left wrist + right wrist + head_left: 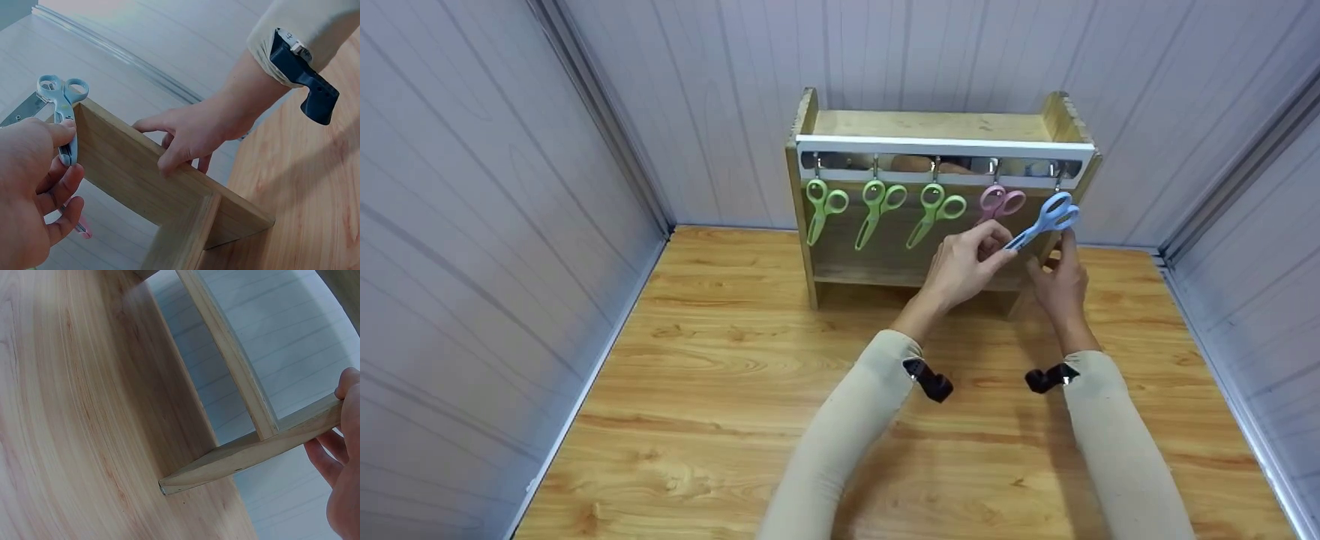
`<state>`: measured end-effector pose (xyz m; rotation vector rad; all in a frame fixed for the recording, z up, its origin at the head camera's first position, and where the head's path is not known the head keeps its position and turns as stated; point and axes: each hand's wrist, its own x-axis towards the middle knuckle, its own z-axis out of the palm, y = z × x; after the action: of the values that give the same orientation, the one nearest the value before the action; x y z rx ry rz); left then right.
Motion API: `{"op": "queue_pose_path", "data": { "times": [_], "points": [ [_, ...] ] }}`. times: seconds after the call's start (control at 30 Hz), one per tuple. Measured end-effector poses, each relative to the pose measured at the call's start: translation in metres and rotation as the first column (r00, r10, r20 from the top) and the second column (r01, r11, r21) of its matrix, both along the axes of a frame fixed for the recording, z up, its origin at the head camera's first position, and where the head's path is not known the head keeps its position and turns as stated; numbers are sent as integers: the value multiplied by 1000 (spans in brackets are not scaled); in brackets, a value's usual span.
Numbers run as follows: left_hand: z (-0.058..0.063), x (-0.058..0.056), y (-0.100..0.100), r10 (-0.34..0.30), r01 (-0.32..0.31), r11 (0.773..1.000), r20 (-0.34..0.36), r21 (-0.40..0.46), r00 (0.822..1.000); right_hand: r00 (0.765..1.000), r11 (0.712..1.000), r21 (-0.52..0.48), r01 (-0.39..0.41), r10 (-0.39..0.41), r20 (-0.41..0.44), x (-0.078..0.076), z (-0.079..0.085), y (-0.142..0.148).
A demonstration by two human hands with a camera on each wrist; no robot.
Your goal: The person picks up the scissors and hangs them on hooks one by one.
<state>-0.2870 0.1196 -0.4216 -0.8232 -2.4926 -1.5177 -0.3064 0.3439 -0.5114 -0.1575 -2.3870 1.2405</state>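
Observation:
My left hand (960,266) pinches a pair of blue scissors (1041,223) by the blade end, between thumb and fingers. The scissors slant up to the right, their finger loops right at the rightmost hook (1059,180) of the wooden rack. In the left wrist view, the scissors (66,112) stand upright above the left fingers. My right hand (1061,285) grips the rack's right side panel (253,450), thumb on one face and fingers on the other. Pink scissors (996,201) hang on the neighbouring hook, partly hidden behind the left hand.
Three green scissors, the leftmost (819,210), the second (874,210) and the third (934,210), hang from hooks on the metal strip. The rack's top shelf (930,124) lies above them. Wood-grain tabletop (697,375) extends in front, with pale panel walls (495,225) around.

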Motion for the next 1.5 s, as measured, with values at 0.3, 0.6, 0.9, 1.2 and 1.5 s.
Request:
{"op": "queue_pose_path", "data": {
  "times": [0.3,0.6,0.9,1.2,1.5],
  "points": [
    [-4,1,4,23,-23,1000,24,10,999,1000,1000,2,-5,5,-3,1,0,-2],
    [-6,-1,3,48,-49,999,41,25,998,1000,1000,1,-2,2,-7,1,-1,-2],
    [-11,-2,2,64,-62,998,54,-26,996,1000,1000,-4,-10,10,-12,1,-4,1],
    [-18,-3,1,76,-73,997,72,-37,995,999,998,-53,-31,30,-15,-1,-2,2],
    [-24,-8,4,100,-97,995,71,-40,992,999,998,-48,-33,33,-11,-2,-2,2]
  ]
}}
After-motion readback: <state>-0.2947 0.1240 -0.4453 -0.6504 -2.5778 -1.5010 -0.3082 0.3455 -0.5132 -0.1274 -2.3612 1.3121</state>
